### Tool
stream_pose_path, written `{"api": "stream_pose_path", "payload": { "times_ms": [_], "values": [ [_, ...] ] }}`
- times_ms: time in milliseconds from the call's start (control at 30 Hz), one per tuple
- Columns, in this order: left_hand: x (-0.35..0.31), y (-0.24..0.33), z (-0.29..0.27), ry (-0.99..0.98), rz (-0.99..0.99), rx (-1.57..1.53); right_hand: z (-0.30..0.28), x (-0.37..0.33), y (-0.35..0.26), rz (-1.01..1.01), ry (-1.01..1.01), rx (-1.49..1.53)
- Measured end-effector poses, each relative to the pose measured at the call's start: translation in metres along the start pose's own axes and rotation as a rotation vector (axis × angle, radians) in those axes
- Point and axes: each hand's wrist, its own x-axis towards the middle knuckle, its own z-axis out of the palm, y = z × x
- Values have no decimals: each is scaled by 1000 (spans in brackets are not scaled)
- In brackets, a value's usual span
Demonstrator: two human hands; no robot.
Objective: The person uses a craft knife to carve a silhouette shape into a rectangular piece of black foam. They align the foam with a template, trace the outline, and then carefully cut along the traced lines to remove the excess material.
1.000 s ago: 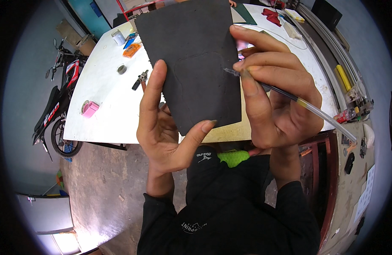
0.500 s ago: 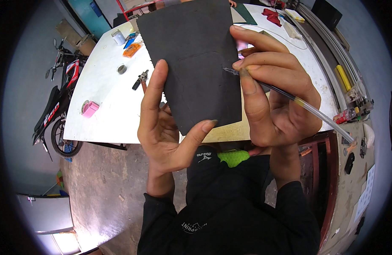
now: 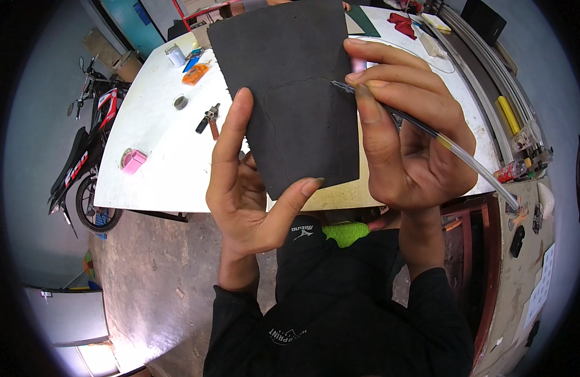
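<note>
A flat black sheet is held up in front of me, with a thin curved line faintly marked on its face. My left hand grips it at the lower left, the thumb over the bottom edge and a finger up the left edge. Between the thumb and fingers of my right hand is a slim pen with a clear barrel and a dark section. Its point touches the sheet near the right edge, at the end of the curved line. The other right fingers lie by the sheet's right edge.
On the white table behind the sheet are a bunch of keys, a pink tape roll, a small round tin, an orange packet and a jar. A motorcycle stands left; a side bench is right.
The pen point has moved up along the sheet, and my right hand's fingers have shifted with it. The sheet and my left hand have shifted slightly right.
</note>
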Motion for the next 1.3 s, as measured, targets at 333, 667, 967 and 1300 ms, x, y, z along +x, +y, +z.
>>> {"api": "stream_pose_path", "payload": {
  "times_ms": [333, 667, 967, 1300],
  "values": [
    [1, 4, -1, 2, -36, 7, 5, 2, 0, -8, 28, 12],
    [2, 7, 2, 8, -38, -1, 1, 3, -9, 45, -9, 26],
    [2, 6, 1, 16, -27, 9, 2, 5, -4, 9, 14, 22],
    [-1, 2, 1, 7, -30, -6, -1, 0, -8, 56, -28, 13]
  ]
}}
